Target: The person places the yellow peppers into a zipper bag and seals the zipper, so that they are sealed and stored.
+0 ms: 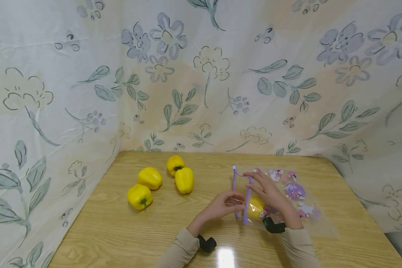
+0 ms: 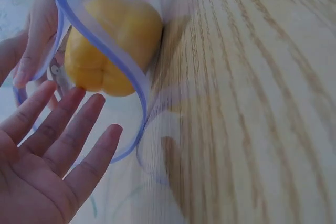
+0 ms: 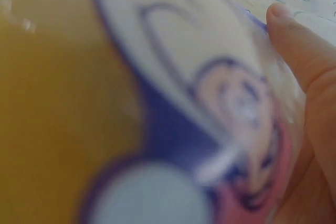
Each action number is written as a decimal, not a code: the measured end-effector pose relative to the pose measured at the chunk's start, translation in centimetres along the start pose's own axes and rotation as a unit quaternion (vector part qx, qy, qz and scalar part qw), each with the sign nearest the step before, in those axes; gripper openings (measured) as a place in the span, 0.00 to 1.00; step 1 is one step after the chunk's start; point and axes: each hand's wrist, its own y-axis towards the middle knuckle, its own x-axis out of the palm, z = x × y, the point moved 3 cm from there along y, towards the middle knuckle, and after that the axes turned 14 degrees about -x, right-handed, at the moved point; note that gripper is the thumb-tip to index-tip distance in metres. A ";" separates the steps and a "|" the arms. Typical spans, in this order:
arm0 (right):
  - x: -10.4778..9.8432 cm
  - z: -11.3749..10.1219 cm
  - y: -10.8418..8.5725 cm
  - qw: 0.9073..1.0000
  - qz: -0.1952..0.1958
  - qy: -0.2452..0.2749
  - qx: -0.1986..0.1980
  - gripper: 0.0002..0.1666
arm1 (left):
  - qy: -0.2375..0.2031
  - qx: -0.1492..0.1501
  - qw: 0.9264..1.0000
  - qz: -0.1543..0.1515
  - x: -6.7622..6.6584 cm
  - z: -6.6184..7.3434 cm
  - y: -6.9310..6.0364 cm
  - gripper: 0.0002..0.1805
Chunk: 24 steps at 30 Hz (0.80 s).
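Four yellow peppers [image 1: 149, 178] are sitting loose on the bench [image 1: 120, 238], probably set aside to leave room around the zip bag [image 1: 296, 191]. The left hand [image 1: 222, 204] is facing the bag's gaping mouth, fingers spread and nearly straight, gripping nothing. A fifth pepper [image 1: 255, 207] is lying inside, just past the opening. The right hand [image 1: 271, 191] is arching over it, apparently pinching the purple rim [image 1: 246, 204] to hold the mouth apart.
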 end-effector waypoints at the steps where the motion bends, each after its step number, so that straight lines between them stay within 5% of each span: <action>1: 0.0 0.0 0.0 1.000 0.001 0.000 0.000 0.23 | 0.005 0.003 1.000 -0.003 0.1 0.0 0.0 0.20; 11: 0.1 0.1 -0.2 1.000 0.001 0.000 -0.001 0.23 | 0.022 -0.004 0.999 -0.031 0.9 0.0 0.0 0.22; 24: 0.0 0.3 -0.2 1.000 -0.001 -0.015 0.016 0.23 | 0.063 -0.006 0.998 -0.009 1.7 0.3 -0.1 0.30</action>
